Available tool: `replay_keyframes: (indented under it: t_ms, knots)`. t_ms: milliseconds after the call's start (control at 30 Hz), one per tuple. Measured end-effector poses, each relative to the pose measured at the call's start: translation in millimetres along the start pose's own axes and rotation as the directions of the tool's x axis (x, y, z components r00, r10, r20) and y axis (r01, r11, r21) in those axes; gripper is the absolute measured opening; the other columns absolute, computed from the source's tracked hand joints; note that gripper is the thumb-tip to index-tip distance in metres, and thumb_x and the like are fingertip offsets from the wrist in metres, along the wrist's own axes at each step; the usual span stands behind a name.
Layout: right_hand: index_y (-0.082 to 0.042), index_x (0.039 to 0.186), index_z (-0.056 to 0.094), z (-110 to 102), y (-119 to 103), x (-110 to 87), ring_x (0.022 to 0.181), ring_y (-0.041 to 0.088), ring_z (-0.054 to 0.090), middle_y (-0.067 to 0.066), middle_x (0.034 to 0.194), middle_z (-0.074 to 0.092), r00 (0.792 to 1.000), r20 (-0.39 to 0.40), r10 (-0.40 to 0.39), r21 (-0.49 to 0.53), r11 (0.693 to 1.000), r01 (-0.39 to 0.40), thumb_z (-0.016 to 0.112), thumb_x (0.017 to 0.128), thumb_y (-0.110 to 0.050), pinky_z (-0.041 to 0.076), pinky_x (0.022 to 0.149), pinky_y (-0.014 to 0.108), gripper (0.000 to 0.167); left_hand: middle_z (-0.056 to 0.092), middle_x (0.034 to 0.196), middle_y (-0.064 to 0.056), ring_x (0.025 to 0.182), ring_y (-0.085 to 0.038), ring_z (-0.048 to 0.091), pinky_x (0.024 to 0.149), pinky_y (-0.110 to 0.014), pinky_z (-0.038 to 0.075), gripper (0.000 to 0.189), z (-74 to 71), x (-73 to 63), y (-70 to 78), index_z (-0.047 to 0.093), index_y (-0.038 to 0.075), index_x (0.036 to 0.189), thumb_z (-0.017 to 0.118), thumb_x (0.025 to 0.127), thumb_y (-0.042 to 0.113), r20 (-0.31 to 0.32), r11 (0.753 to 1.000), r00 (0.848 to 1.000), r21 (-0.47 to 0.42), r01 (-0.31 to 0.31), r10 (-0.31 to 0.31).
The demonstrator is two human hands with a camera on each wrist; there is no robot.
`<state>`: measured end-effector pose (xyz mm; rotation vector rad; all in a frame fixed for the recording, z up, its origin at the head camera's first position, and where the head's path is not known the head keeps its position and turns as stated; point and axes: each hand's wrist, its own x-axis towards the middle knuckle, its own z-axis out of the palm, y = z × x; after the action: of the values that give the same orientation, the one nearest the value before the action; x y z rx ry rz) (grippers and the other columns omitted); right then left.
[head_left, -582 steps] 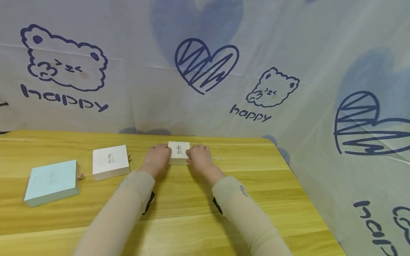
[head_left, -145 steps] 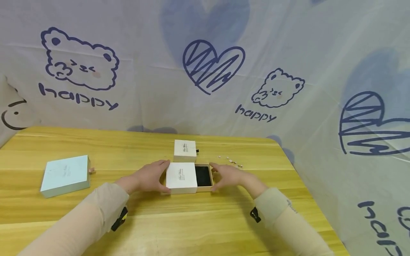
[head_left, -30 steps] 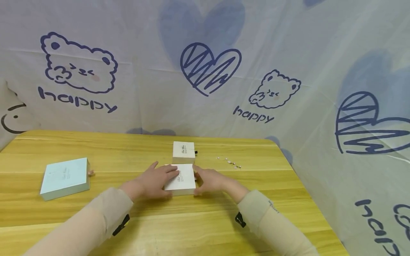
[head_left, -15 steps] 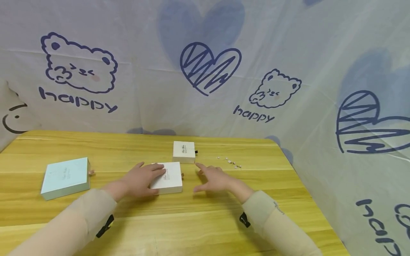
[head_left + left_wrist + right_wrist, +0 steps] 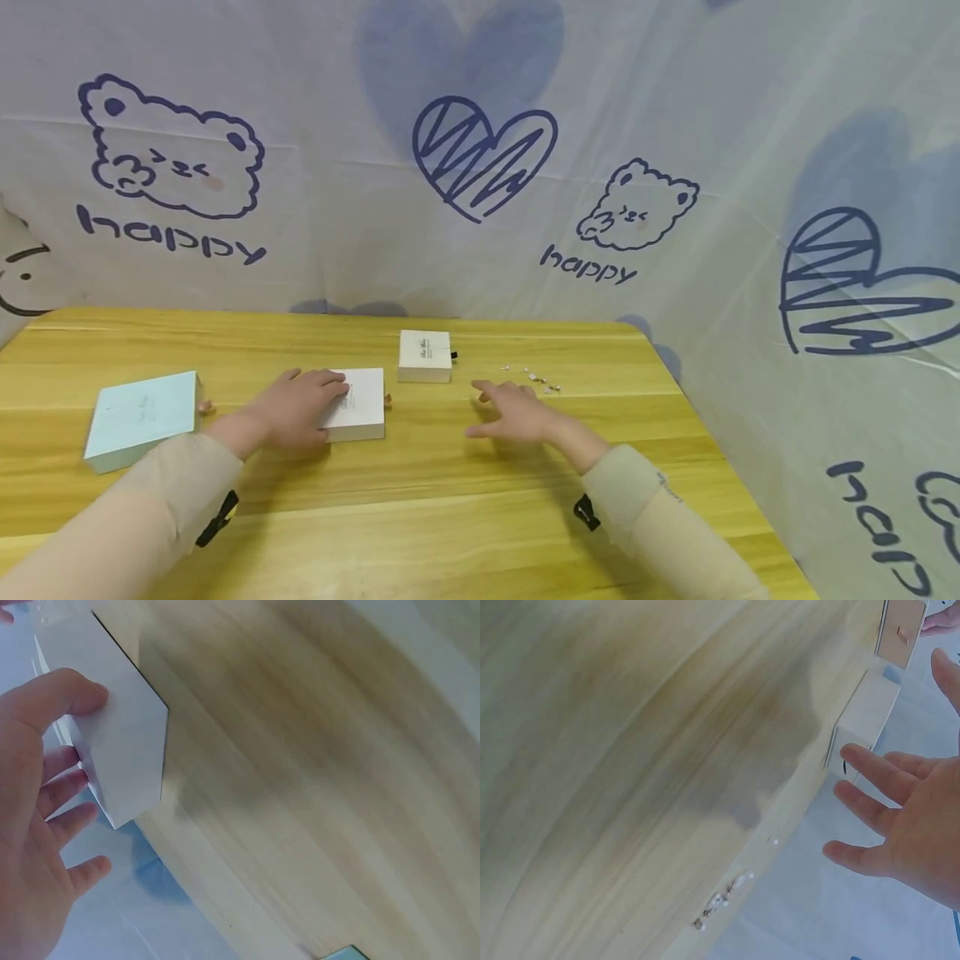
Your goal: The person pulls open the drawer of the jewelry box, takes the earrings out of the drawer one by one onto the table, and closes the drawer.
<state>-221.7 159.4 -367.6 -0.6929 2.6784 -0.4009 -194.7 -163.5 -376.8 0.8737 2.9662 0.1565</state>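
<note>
My left hand (image 5: 295, 411) holds the left end of a white drawer-style jewellery box (image 5: 360, 400). The left wrist view shows the thumb bent onto one face of this white box (image 5: 124, 735), with the fingers at its far side. A small brown ribbon tab sticks out of the box's right end. My right hand (image 5: 517, 414) hovers over the table to the right, fingers spread, holding nothing. Beyond it lie several small shiny pieces like earrings (image 5: 534, 378), also in the right wrist view as a row of tiny beaded pieces (image 5: 716, 901).
A smaller white box (image 5: 424, 354) with a black tab stands near the back edge of the wooden table (image 5: 420, 517). At the far left sits a pale blue box (image 5: 142, 417) with a pinkish tab. A printed cloth (image 5: 337, 217) hangs behind the table.
The white box's drawer, pulled out several seconds ago, is pushed in. My left hand has slid the box left, away from the smaller box's front; my right hand has let go and moved slightly right.
</note>
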Motion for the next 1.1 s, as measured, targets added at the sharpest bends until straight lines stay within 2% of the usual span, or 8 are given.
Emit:
replay_keyframes:
  t_ms: [200, 333, 433, 533, 633, 733, 833, 1100]
  knots:
    - [-0.006, 0.147, 0.028, -3.5, 7.3, -5.5, 0.129, 0.035, 0.042, 0.013, 0.135, 0.053, 1.0, -0.004, 0.021, 0.005, 1.0, -0.021, 0.063, 0.086, -0.044, 0.019, 0.112, 0.057, 0.08, 0.047, 0.136, -0.023, 0.122, -0.048, 0.045, 0.098, -0.061, 0.037, 0.061, -2.5, 7.6, -6.8, 0.049, -0.004, 0.131, 0.064, 0.075, 0.011, 0.029, 0.999, 0.999, 0.04, 0.036, -0.037]
    - [-0.006, 0.146, 0.029, -5.1, 11.4, -7.6, 0.129, 0.036, 0.042, 0.013, 0.134, 0.054, 1.0, -0.014, 0.025, 0.002, 1.0, -0.025, 0.063, 0.087, -0.043, 0.017, 0.112, 0.06, 0.078, 0.049, 0.134, -0.023, 0.121, -0.043, 0.048, 0.096, -0.058, 0.041, 0.058, -3.9, 13.4, -7.0, 0.049, -0.005, 0.13, 0.068, 0.077, 0.009, 0.029, 0.993, 0.998, 0.1, 0.058, -0.061]
    - [-0.006, 0.146, 0.03, -6.3, 14.6, -9.2, 0.129, 0.035, 0.043, 0.014, 0.133, 0.054, 0.999, -0.024, 0.028, 0.004, 1.0, -0.027, 0.063, 0.087, -0.042, 0.016, 0.111, 0.061, 0.077, 0.056, 0.124, -0.021, 0.111, -0.037, 0.056, 0.089, -0.052, 0.047, 0.053, -4.2, 18.8, -6.4, 0.054, -0.005, 0.124, 0.072, 0.076, 0.007, -0.007, 0.985, 0.997, 0.156, 0.072, -0.072]
    - [-0.005, 0.146, 0.031, -7.4, 17.0, -10.7, 0.128, 0.035, 0.045, 0.014, 0.133, 0.055, 0.999, -0.033, 0.03, 0.007, 1.0, -0.03, 0.063, 0.086, -0.042, 0.016, 0.111, 0.062, 0.077, 0.062, 0.105, -0.017, 0.093, -0.031, 0.063, 0.078, -0.047, 0.052, 0.038, -3.3, 24.1, -6.9, 0.061, -0.003, 0.112, 0.072, 0.076, 0.002, -0.053, 0.978, 0.995, 0.186, 0.098, -0.089]
    - [-0.005, 0.145, 0.031, -8.0, 18.8, -11.7, 0.127, 0.035, 0.045, 0.014, 0.132, 0.056, 0.999, -0.036, 0.034, 0.008, 0.999, -0.034, 0.063, 0.086, -0.042, 0.018, 0.111, 0.061, 0.077, 0.062, 0.091, -0.015, 0.078, -0.027, 0.062, 0.069, -0.043, 0.053, 0.027, -2.9, 27.8, -7.6, 0.063, -0.003, 0.102, 0.069, 0.076, -0.004, -0.085, 0.976, 0.99, 0.179, 0.124, -0.111]
    - [-0.005, 0.145, 0.031, -7.6, 20.8, -12.5, 0.126, 0.036, 0.045, 0.014, 0.132, 0.056, 0.999, -0.035, 0.037, 0.011, 0.999, -0.037, 0.063, 0.087, -0.042, 0.019, 0.11, 0.061, 0.076, 0.061, 0.085, -0.014, 0.071, -0.024, 0.06, 0.064, -0.041, 0.054, 0.022, -3.3, 31.5, -7.6, 0.064, -0.003, 0.097, 0.068, 0.076, -0.007, -0.096, 0.975, 0.987, 0.172, 0.144, -0.129]
    - [-0.005, 0.145, 0.031, -6.8, 22.5, -12.8, 0.127, 0.036, 0.045, 0.015, 0.132, 0.055, 0.999, -0.03, 0.041, 0.015, 0.999, -0.041, 0.063, 0.087, -0.041, 0.017, 0.111, 0.061, 0.076, 0.06, 0.081, -0.015, 0.068, -0.023, 0.058, 0.06, -0.039, 0.054, 0.02, -3.8, 36.3, -7.3, 0.064, -0.003, 0.095, 0.064, 0.076, -0.01, -0.097, 0.971, 0.985, 0.18, 0.159, -0.143]
    - [-0.005, 0.145, 0.031, -6.2, 24.1, -13.5, 0.128, 0.037, 0.043, 0.014, 0.132, 0.055, 0.999, -0.026, 0.041, 0.017, 0.999, -0.04, 0.063, 0.087, -0.041, 0.014, 0.111, 0.062, 0.076, 0.059, 0.081, -0.015, 0.068, -0.024, 0.058, 0.061, -0.04, 0.054, 0.018, -3.7, 45.8, -8.9, 0.062, -0.003, 0.094, 0.058, 0.079, -0.012, -0.069, 0.965, 0.98, 0.173, 0.197, -0.188]
